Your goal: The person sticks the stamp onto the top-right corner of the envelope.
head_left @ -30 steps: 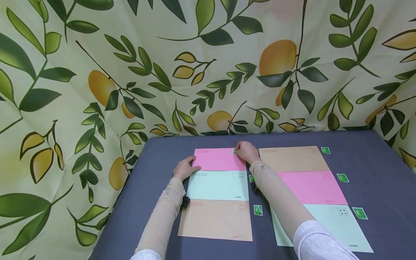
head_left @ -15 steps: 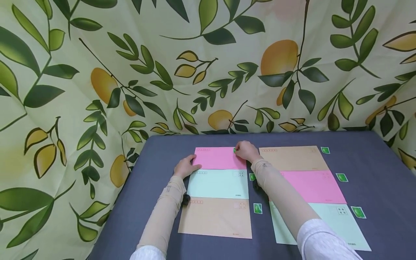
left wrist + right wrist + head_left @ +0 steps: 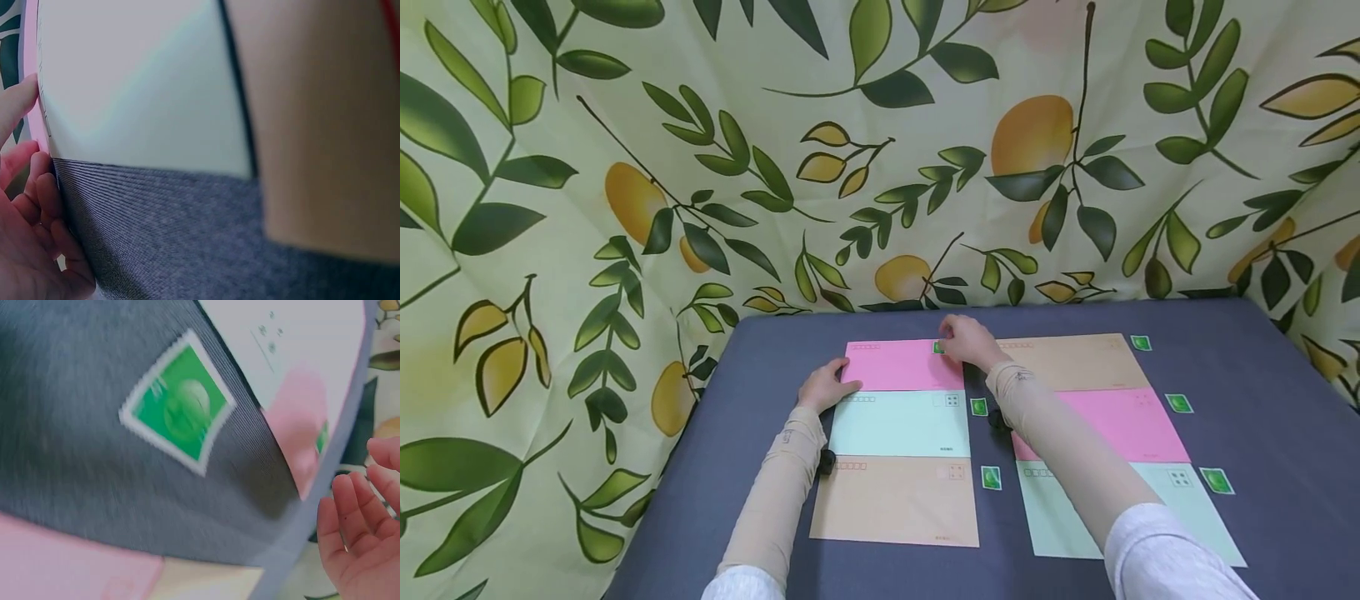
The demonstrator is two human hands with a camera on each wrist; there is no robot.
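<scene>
A pink envelope [image 3: 895, 367] lies at the top of the left column, with a green stamp [image 3: 938, 347] at its upper right corner. My left hand [image 3: 822, 388] rests at its left edge; in the left wrist view the thumb touches the pink strip and the other fingers bend loosely beside it. Just right of the stamp is my right hand [image 3: 967, 340], which partly covers that corner. Seen from the right wrist, this hand [image 3: 365, 544] holds nothing, its fingers relaxed and apart from the stamp. Below lie a pale green envelope [image 3: 898, 425] and a tan envelope [image 3: 895, 504].
Loose stamps [image 3: 979, 407] [image 3: 991, 477] lie right of the left column. A second column has tan [image 3: 1075, 362], pink [image 3: 1127, 425] and pale green [image 3: 1075, 517] envelopes, each with a stamp [image 3: 1217, 481] beside it. A leafy cloth [image 3: 737, 250] hangs behind the dark table [image 3: 1285, 450].
My right hand has let go of the stamp and lifted slightly, so more of the stamp shows on the pink envelope. The left hand stays in place.
</scene>
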